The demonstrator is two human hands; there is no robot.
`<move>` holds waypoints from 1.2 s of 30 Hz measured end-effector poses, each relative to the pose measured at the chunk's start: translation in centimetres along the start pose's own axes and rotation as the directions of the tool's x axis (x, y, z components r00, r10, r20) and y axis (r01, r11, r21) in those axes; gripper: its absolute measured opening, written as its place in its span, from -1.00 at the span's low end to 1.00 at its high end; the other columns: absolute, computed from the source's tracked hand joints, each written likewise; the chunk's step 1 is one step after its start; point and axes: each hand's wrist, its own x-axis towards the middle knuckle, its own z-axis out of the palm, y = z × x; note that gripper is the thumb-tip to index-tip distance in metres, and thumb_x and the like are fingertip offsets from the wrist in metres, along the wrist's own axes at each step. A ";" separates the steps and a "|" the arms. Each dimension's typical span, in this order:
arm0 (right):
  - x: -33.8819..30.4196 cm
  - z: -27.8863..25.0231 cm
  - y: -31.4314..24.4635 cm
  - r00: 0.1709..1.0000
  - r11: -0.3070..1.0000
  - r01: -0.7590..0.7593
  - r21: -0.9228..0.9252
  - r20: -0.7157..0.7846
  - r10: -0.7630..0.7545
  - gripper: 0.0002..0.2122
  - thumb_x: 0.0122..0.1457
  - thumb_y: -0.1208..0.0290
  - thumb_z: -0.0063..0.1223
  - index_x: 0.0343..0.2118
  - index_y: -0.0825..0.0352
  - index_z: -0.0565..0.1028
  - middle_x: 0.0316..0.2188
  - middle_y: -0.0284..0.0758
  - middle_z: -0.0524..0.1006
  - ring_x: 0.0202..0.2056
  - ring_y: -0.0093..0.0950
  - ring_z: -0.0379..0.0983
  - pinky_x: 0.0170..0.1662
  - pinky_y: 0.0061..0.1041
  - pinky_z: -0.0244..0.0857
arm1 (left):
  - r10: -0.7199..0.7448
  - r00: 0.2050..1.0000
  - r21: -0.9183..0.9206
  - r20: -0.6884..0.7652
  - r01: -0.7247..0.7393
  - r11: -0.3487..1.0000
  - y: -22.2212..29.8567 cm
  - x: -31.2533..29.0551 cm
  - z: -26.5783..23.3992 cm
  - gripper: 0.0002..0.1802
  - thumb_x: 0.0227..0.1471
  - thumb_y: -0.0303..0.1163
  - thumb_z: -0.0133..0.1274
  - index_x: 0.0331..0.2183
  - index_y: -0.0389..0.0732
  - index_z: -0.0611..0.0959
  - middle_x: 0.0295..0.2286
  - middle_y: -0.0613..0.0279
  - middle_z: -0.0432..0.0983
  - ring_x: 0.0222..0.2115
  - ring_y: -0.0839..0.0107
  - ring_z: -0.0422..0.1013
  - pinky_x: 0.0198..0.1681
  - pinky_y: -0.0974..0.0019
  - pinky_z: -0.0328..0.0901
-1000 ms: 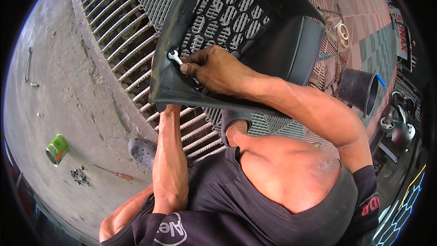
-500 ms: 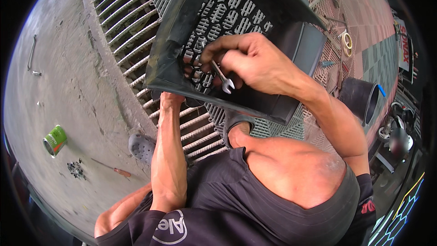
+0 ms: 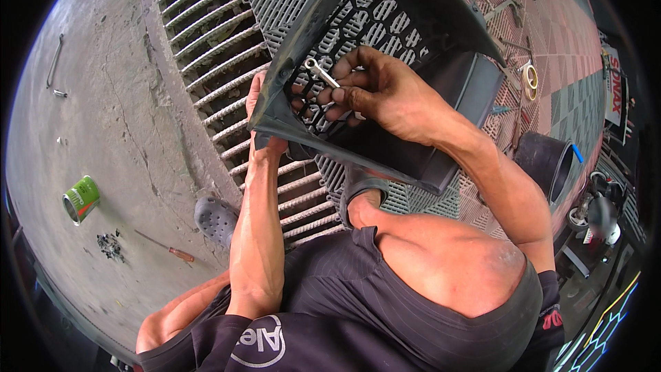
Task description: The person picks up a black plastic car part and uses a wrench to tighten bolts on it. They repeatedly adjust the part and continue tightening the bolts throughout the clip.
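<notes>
A black plastic car trim piece (image 3: 468, 89) with a honeycomb mesh grille (image 3: 375, 24) lies tilted over my lower legs. My left hand (image 3: 256, 100) grips its near left corner from behind. Parts of its fingers show through the mesh, while the rest is hidden by the plastic. Over the mesh, my right hand (image 3: 385, 93) is closed on a small combination wrench (image 3: 321, 74), pinched between thumb and fingers. The wrench's ring end points up and to the left, close to the grille's left side. Its other end is hidden in my fingers.
A metal floor grate (image 3: 213, 62) runs beneath the piece. On the concrete at left are a green can (image 3: 81, 200), small dark bits (image 3: 110, 246), a screwdriver (image 3: 165, 246) and a long wrench (image 3: 54, 62). At right stand a tape roll (image 3: 529, 77) and a black bucket (image 3: 540, 158).
In my right hand the wrench has turned round: its open jaw showed before, now its ring end does. The trim piece has shifted slightly right, and more of my left hand shows beside it.
</notes>
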 end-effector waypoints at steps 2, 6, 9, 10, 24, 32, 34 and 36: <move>0.3 0.2 0.1 1.000 0.999 -0.026 -0.046 0.011 0.026 -0.79 0.35 0.58 0.06 0.01 0.45 0.47 -0.26 -0.27 0.67 -0.26 -0.52 0.64 -0.21 -0.51 0.54 | 0.017 1.000 0.058 -0.013 -0.016 0.998 -0.3 0.5 -0.6 -0.76 0.43 -0.20 -0.06 -0.11 -0.12 0.60 -0.46 0.12 0.65 -0.58 0.36 0.56 -0.55 0.31 0.53; 1.3 1.0 0.7 0.992 0.986 -0.116 -0.120 0.038 0.121 -0.79 0.40 0.49 0.03 -0.04 0.49 0.59 -0.31 -0.30 0.66 -0.33 -0.54 0.61 -0.24 -0.52 0.52 | -0.011 1.000 0.028 0.010 0.011 1.000 -0.8 0.4 -0.8 -0.76 0.42 -0.18 -0.04 -0.17 -0.11 0.62 -0.47 0.18 0.65 -0.60 0.39 0.54 -0.56 0.36 0.51; 1.7 1.9 1.1 0.990 0.983 -0.142 -0.116 -0.002 0.142 -0.78 0.42 0.47 0.01 -0.05 0.50 0.61 -0.35 -0.32 0.66 -0.39 -0.57 0.54 -0.29 -0.51 0.48 | -0.047 0.998 -0.097 0.037 0.051 0.994 -0.8 0.0 -0.6 -0.75 0.43 -0.19 -0.05 -0.18 -0.12 0.63 -0.48 0.22 0.63 -0.60 0.41 0.53 -0.56 0.37 0.51; 1.7 2.0 1.4 0.990 0.983 -0.140 -0.115 -0.019 0.139 -0.78 0.42 0.47 0.01 -0.05 0.50 0.61 -0.36 -0.32 0.65 -0.41 -0.59 0.52 -0.30 -0.51 0.46 | -0.026 0.999 -0.059 0.028 0.027 0.998 -0.8 0.1 -0.6 -0.74 0.43 -0.19 -0.07 -0.17 -0.13 0.63 -0.48 0.22 0.63 -0.60 0.41 0.53 -0.55 0.37 0.51; 1.5 0.8 -0.5 0.987 0.929 -0.158 -0.335 -0.072 0.142 -0.69 0.42 0.18 0.10 -0.13 0.34 0.71 -0.43 -0.38 0.66 -0.45 -0.63 0.52 -0.45 -0.57 0.43 | 0.259 0.947 0.587 0.190 -0.321 0.743 -0.7 0.4 -0.7 -0.65 0.46 -0.14 -0.16 -0.14 -0.16 0.61 -0.46 0.05 0.66 -0.61 0.35 0.53 -0.58 0.40 0.47; 2.0 1.2 0.2 0.969 0.930 -0.246 -0.273 -0.066 0.238 -0.71 0.41 0.23 0.07 -0.24 0.33 0.73 -0.49 -0.33 0.64 -0.52 -0.54 0.51 -0.47 -0.49 0.44 | -0.045 0.998 -0.019 0.032 0.045 0.999 -1.3 0.4 -0.7 -0.60 0.44 -0.07 -0.13 -0.18 -0.18 0.63 -0.50 0.07 0.64 -0.65 0.32 0.51 -0.61 0.34 0.43; 2.3 1.6 0.7 0.964 0.933 -0.267 -0.243 -0.066 0.259 -0.70 0.42 0.22 0.05 -0.23 0.33 0.73 -0.49 -0.33 0.64 -0.53 -0.53 0.52 -0.47 -0.48 0.44 | -0.038 0.999 -0.073 0.021 0.040 0.997 -2.0 1.0 -1.4 -0.61 0.44 -0.07 -0.11 -0.18 -0.17 0.63 -0.51 0.10 0.64 -0.66 0.34 0.50 -0.61 0.35 0.43; 2.1 1.3 0.4 0.951 0.922 -0.309 -0.232 -0.066 0.302 -0.69 0.43 0.22 0.02 -0.21 0.32 0.73 -0.49 -0.31 0.64 -0.52 -0.53 0.51 -0.46 -0.49 0.45 | 0.079 0.996 0.175 0.035 -0.083 0.981 -2.0 0.9 -0.7 -0.63 0.44 -0.07 -0.08 -0.17 -0.16 0.64 -0.52 0.12 0.63 -0.66 0.36 0.50 -0.61 0.36 0.42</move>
